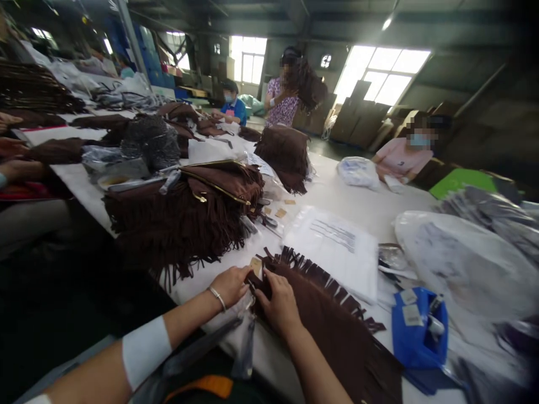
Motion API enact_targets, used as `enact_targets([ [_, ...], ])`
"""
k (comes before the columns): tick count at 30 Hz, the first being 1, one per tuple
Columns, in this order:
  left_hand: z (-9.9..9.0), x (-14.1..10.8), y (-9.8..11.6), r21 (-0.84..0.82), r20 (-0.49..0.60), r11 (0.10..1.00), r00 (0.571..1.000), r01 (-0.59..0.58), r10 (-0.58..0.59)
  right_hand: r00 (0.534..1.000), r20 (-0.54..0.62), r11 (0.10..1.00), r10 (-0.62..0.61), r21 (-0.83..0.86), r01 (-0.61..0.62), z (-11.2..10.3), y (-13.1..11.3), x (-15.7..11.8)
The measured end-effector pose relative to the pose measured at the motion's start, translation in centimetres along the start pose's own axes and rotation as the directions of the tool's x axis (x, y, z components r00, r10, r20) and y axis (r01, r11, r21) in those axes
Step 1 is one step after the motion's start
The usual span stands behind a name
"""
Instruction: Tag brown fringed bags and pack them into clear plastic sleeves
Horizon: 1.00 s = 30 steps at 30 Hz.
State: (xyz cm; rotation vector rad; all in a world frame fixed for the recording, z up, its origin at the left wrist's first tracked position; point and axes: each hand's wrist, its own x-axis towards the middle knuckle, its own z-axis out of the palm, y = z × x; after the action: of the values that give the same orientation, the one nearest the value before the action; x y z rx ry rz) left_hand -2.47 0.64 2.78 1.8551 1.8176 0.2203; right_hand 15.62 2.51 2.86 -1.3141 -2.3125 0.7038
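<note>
Both hands, left hand (229, 285) and right hand (280, 306), seemingly pinch the dark brown fringed suede bag (332, 325); it stretches toward lower right.

Single view, head-worn, looking forward and down along a long white table (337, 193) from its near edge. Horizon tilted; wide-angle, with bending at the frame edges. Very close to left hand (231, 285) and right hand (280, 306) at bottom centre, both on a brown fringed bag (337, 331). Far end of table, seated people and windows small at top. No second view.
</note>
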Motion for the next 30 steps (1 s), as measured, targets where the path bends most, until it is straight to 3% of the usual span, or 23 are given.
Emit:
enact_targets([
  [3,-0.4,2.7,-0.4,-0.004,0.018,1.0,0.999,-0.028,0.028,0.992,0.024,0.985,0.121,-0.127,-0.117,1.3,-0.8,2.0],
  [6,-0.7,5.1,-0.9,0.03,0.016,0.998,0.999,0.047,-0.047,0.98,0.061,0.972,0.189,-0.154,-0.177,2.0,-0.7,3.0],
  [10,-0.1,8.3,-1.3,0.123,0.062,0.992,0.997,0.041,-0.049,0.983,0.078,0.985,0.168,-0.063,-0.163,2.5,0.4,3.2],
  [12,0.2,9.5,-1.4,0.074,0.067,0.997,0.998,0.006,-0.011,0.987,0.052,0.988,0.152,-0.028,-0.15,2.8,1.0,2.9],
  [15,0.4,10.2,-1.9,-0.08,0.041,0.995,0.998,0.053,-0.05,0.992,-0.014,0.991,0.128,0.035,-0.127,3.2,1.6,2.4],
  [18,0.1,9.1,-3.2,-0.251,-0.037,0.962,0.992,0.111,-0.125,0.983,-0.118,0.972,0.142,0.203,-0.116,3.2,1.9,2.0],
  [21,-0.3,6.3,-5.4,-0.348,-0.062,0.923,0.978,0.167,-0.201,0.963,-0.177,0.921,0.205,0.368,-0.129,2.5,1.8,1.8],
  [25,-1.0,2.2,-8.1,-0.168,-0.064,0.96,0.969,0.226,-0.239,0.956,-0.128,0.864,0.263,0.473,-0.175,1.6,1.4,1.6],
  [28,-1.5,0.8,-7.2,0.016,-0.276,0.996,0.958,0.093,-0.084,0.956,-0.124,0.855,0.266,0.489,-0.174,1.5,1.3,1.6],
  [30,-1.4,0.8,-4.7,0.019,-0.314,0.997,0.946,-0.075,0.077,0.954,-0.151,0.858,0.257,0.49,-0.154,1.7,1.4,1.6],
])
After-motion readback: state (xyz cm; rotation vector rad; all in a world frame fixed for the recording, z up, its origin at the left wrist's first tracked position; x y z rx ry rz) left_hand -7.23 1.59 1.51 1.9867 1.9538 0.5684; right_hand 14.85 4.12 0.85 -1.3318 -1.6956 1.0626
